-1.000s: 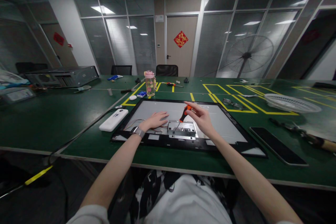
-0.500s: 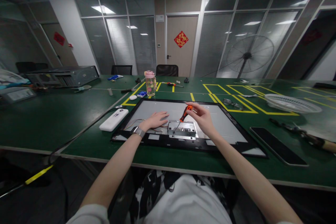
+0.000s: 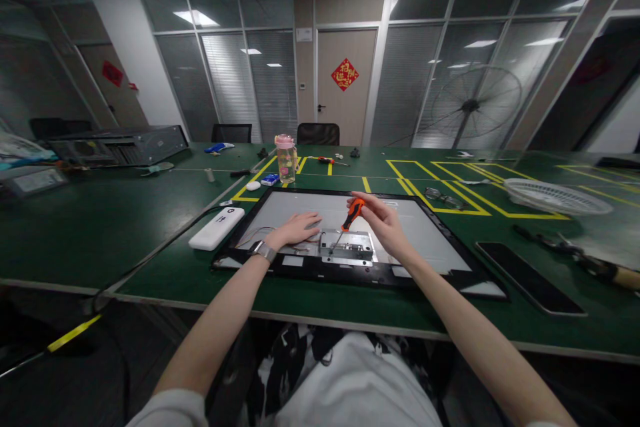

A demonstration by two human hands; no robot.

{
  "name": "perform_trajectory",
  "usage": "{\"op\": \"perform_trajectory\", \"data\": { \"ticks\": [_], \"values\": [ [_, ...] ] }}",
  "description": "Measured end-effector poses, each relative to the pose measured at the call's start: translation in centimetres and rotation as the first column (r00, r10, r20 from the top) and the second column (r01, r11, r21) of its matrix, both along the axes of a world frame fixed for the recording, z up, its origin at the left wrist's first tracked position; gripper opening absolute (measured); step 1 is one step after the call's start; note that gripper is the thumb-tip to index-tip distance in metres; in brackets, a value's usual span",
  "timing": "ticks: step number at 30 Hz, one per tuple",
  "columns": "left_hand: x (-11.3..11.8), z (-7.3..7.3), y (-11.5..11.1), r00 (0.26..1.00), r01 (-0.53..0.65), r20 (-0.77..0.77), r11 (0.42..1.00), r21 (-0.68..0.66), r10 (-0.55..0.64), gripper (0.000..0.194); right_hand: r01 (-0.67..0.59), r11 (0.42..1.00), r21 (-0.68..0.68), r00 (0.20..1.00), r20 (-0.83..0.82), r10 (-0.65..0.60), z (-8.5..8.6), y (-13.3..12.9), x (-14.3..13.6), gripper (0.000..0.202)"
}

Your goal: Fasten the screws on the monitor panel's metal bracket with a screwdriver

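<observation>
A display panel [image 3: 420,235] with a black frame and pale back lies flat in front of me. Near its front edge sits a silver metal bracket [image 3: 357,245]. My right hand [image 3: 383,217] grips an orange-and-black screwdriver [image 3: 355,212] by the handle. Its shaft slants down to the left, and the tip meets the bracket's left end; any screw there is too small to see. Fingers stretched, my left hand [image 3: 296,229] lies flat on the panel just left of the bracket. Thin cables [image 3: 255,235] run beside that wrist.
Left of the panel lies a white power bank [image 3: 217,228]. A phone [image 3: 529,278] is at the right, with glasses [image 3: 444,199] and a white basket [image 3: 556,197] behind it. A pink-lidded bottle [image 3: 285,159] stands beyond the panel. A computer case [image 3: 120,145] rests far left.
My right hand's fingers have shifted slightly around the screwdriver handle, with the index finger a little higher and more open. The left hand and the panel stay put.
</observation>
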State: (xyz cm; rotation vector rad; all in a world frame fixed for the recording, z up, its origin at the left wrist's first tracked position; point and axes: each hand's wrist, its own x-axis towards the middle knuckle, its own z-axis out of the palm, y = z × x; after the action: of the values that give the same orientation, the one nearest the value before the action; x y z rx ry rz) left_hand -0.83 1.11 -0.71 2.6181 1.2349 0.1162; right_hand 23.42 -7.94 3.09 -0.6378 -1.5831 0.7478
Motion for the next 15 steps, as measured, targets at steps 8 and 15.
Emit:
{"op": "perform_trajectory", "data": {
  "ticks": [8,15],
  "values": [
    [0.05,0.08,-0.04,1.000,-0.004,0.010,1.000,-0.008,0.004,0.055,-0.038,0.995,-0.090,0.994,-0.106,0.028,-0.48,0.44,-0.10,0.020],
    [0.03,0.20,-0.14,1.000,-0.004,0.005,1.000,-0.013,0.004,0.055,-0.185,0.969,-0.165,0.974,-0.160,0.159,0.25,-0.25,-0.23,0.032]
  ]
}}
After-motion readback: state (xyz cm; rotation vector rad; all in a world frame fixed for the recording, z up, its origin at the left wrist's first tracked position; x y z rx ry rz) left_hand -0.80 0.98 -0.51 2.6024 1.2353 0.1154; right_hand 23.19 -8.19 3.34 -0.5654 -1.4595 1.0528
